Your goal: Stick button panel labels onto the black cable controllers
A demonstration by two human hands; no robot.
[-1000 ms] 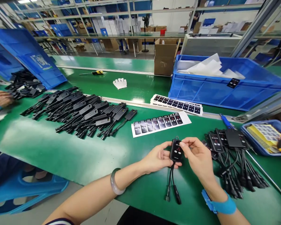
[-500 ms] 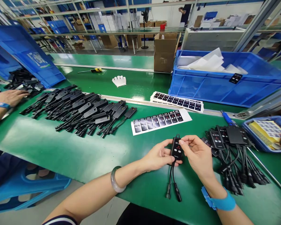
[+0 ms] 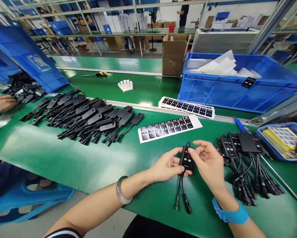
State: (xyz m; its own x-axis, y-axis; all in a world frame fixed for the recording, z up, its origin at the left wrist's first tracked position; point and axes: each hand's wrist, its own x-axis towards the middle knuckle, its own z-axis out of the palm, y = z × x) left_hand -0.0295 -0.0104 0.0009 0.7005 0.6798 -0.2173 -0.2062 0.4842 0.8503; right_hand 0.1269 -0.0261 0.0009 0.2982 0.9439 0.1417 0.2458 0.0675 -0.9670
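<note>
Over the near side of the green bench (image 3: pixel 136 195), you are holding the black controller (image 3: pixel 186 160) between your two hands, its printed face turning up toward you. Your left hand (image 3: pixel 168 166) is pinching it — thumb on the lower front, fingers lying behind — probably because the casing needs steadying while its face is being touched. Your right hand (image 3: pixel 210 164) is resting its thumb near the top of that face, with the forefinger spreading clear of it; how hard the thumb is pressing, I cannot tell. The two cables (image 3: pixel 184 192) are trailing toward you, likely leaving the face unobstructed.

Just beyond, the label sheet (image 3: pixel 196 121) is lying at a slant, perhaps so that either hand is having an easy reach. To your right, the cluster of controllers (image 3: pixel 228 147) is showing several printed faces; to your left, the larger heap (image 3: pixel 95 118) is showing plain casings — a gap that is seemingly keeping the two groups from mixing.
</note>
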